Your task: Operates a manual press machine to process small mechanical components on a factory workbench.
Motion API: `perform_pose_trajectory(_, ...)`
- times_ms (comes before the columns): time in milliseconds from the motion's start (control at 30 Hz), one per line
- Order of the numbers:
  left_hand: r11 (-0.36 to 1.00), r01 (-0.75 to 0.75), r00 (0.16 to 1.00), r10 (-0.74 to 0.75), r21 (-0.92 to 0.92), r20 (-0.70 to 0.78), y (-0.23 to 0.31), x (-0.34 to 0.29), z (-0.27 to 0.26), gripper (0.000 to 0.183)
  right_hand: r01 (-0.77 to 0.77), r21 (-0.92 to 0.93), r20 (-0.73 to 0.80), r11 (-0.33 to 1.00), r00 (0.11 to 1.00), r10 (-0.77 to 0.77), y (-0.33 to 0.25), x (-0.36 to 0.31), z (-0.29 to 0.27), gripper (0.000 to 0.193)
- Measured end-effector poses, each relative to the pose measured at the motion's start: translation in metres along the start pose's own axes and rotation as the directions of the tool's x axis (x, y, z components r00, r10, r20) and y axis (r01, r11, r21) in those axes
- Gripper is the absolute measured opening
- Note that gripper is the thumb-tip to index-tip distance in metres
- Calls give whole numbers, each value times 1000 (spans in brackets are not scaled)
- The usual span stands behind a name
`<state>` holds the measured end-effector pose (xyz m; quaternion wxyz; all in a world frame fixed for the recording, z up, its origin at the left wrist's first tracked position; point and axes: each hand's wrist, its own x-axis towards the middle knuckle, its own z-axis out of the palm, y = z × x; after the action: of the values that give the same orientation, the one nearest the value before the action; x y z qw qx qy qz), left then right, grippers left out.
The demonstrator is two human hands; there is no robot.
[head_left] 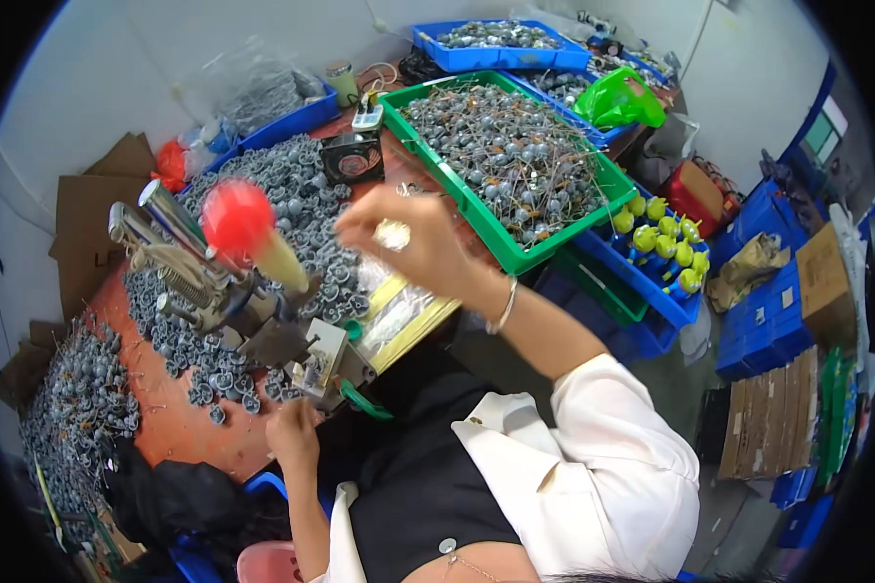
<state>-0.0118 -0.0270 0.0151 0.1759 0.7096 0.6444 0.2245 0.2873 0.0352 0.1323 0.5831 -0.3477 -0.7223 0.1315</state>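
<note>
- White wall (253,49) behind the tabletop.
- Red tabletop (204,442), heaped with grey parts (297,185) from middle to back edge.
- Green tray (449,182) of grey balls and wires, toward the tabletop's right end.
- Metal press (270,342) at the front edge, hiding some parts; red knob (238,216) on top.
- Right hand (408,238) raised beside it, fingers curled; cannot tell if pinching anything.
- Left hand (293,434) near the front edge; grip unclear.

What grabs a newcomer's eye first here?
Probably the red ball knob atop the metal hand press, left of centre, with the blurred right hand raised to its right. Next, the green tray heaped with grey, wired parts, upper right of centre. Farther right, yellow-green figures sit in a blue tray.
</note>
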Motion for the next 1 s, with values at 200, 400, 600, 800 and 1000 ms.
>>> perform_pose_trajectory(200,531,308,801,304,-790,516,10,-45,-10,20,-339,-865,-169,370,891,421,142,-3,-107,24)
perform_pose_trajectory(400,84,166,959,219,-982,181,-45,-27,-33,26,-297,-937,-115,185,761,638,188,-32,-170,22)
perform_pose_trajectory(600,392,-580,608,-375,-714,-700,-174,80,-188,38,-311,-864,-149,396,909,388,201,-17,-213,31)
perform_pose_trajectory(800,979,133,820,-195,-153,-538,-216,62,-116,40,-294,-149,-523,944,834,177,171,37,-230,24)
perform_pose_trajectory(1000,927,338,878,-247,166,-410,-168,47,-43,38,-19,8,-448,1000,894,21,87,45,-171,28)
